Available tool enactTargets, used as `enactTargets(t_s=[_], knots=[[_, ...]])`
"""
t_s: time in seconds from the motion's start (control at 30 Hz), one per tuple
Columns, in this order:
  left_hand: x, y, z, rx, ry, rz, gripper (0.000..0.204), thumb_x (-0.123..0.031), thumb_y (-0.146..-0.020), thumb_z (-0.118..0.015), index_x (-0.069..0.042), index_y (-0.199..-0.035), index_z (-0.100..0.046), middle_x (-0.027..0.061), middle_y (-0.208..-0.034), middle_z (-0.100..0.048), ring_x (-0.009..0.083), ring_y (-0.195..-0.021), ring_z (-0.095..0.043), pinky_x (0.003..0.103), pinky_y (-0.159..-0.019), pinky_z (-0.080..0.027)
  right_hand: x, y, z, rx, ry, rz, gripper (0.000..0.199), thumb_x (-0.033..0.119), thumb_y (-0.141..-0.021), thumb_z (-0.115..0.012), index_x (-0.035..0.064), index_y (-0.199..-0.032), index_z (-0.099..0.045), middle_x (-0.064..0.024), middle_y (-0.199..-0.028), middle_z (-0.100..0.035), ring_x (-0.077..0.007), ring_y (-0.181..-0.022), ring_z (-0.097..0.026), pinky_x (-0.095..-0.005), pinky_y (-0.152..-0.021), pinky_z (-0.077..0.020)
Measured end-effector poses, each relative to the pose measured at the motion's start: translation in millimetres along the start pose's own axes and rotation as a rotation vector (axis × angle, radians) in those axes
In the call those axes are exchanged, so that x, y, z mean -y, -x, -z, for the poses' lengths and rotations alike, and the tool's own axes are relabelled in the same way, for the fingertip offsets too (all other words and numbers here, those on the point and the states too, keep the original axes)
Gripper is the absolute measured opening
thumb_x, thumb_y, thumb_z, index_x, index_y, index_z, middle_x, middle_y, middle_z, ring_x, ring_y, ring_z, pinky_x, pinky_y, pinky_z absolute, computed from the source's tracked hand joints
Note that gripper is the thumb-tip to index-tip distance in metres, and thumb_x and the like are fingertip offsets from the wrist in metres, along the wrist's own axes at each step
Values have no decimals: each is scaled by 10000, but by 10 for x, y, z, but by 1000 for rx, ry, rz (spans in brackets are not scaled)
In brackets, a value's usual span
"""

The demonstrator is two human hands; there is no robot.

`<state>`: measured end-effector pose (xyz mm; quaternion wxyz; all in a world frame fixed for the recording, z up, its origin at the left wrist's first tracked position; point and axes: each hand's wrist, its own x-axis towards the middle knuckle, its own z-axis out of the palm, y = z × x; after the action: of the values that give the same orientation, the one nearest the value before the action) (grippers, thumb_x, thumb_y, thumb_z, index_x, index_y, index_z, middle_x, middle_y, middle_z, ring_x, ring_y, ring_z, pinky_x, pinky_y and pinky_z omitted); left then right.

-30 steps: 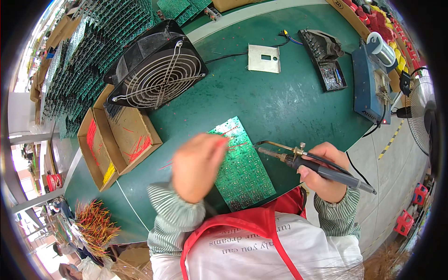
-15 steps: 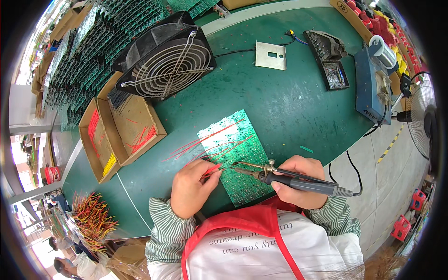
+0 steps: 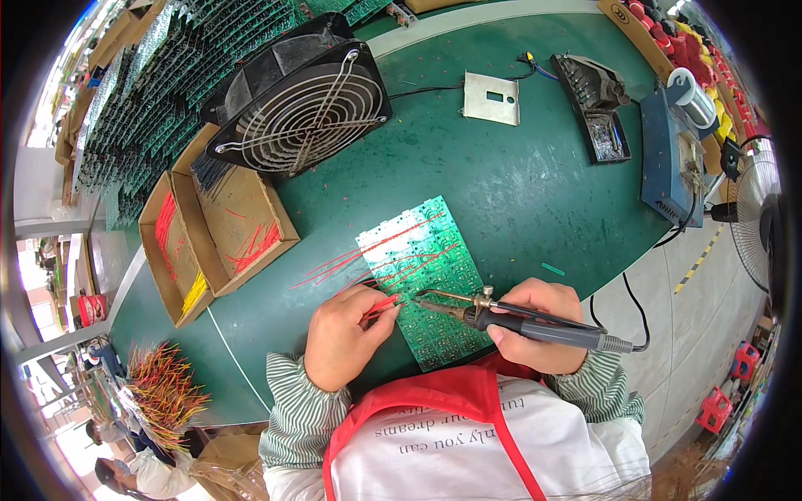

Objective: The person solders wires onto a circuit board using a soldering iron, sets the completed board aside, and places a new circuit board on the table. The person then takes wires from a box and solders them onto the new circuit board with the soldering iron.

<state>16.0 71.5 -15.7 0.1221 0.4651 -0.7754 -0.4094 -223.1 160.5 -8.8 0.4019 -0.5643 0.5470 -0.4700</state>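
Note:
A green circuit board panel [image 3: 434,334] lies on the table before me, with several red wires [image 3: 401,236] stretching across its upper part and off its left side. Between thumb and fingertips, my left hand [image 3: 344,334] pinches a small bunch of red wires at the board's left edge. My right hand [image 3: 541,326] is closed round the dark handle of a soldering iron [image 3: 543,328] with a thin metal feed tube clamped along it. The iron's tip points left over the middle of the board, close to the wire ends. Whether tip and wire touch I cannot tell.
At the left stands a cardboard tray [image 3: 251,196] of red, yellow and dark wires, beside a black fan [image 3: 305,108]. A metal plate [image 3: 491,98], a black iron stand [image 3: 591,108] and a blue soldering station [image 3: 668,159] with a solder spool stand at the back and right.
The iron's tip sits slightly farther from the left fingertips. My view has shifted a little; both hands keep their grip.

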Motion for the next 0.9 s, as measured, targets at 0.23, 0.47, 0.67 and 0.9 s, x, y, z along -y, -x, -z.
enactTargets(t_s=[0.23, 0.47, 0.67, 0.9], knots=[[23, 31, 176, -184, -125, -112, 93, -66, -786, -694, 6, -823, -649, 95, -762, -621, 183, -626, -577, 270, -557, -450, 52, 34, 85, -33, 27, -16, 194, 72, -694, -721, 32, -811, -572, -51, -622, -623, -134, -490, -589, -250, -470, -435], [-182, 7, 53, -258, -190, -256, 86, -42, -767, -699, -5, -832, -657, 107, -766, -609, 221, -622, -567, 296, -552, -453, 14, 113, 148, -41, 54, -41, 201, 90, -695, -725, 29, -818, -578, -52, -653, -633, -137, -514, -601, -249, -491, -450], [-157, -87, -174, -139, -73, -181, 83, -55, -759, -702, -11, -806, -650, 87, -741, -591, 210, -613, -550, 320, -555, -443, 41, 118, 173, -50, 64, -54, 196, 93, -704, -721, 27, -820, -578, -53, -666, -636, -137, -523, -605, -249, -500, -455], [-131, -121, -211, -106, -74, -184, 92, -67, -747, -706, -16, -790, -643, 74, -709, -564, 205, -575, -511, 315, -535, -416, 5, 99, 152, -44, 68, -60, 201, 104, -705, -725, 26, -818, -577, -55, -661, -633, -141, -524, -606, -255, -495, -451]])
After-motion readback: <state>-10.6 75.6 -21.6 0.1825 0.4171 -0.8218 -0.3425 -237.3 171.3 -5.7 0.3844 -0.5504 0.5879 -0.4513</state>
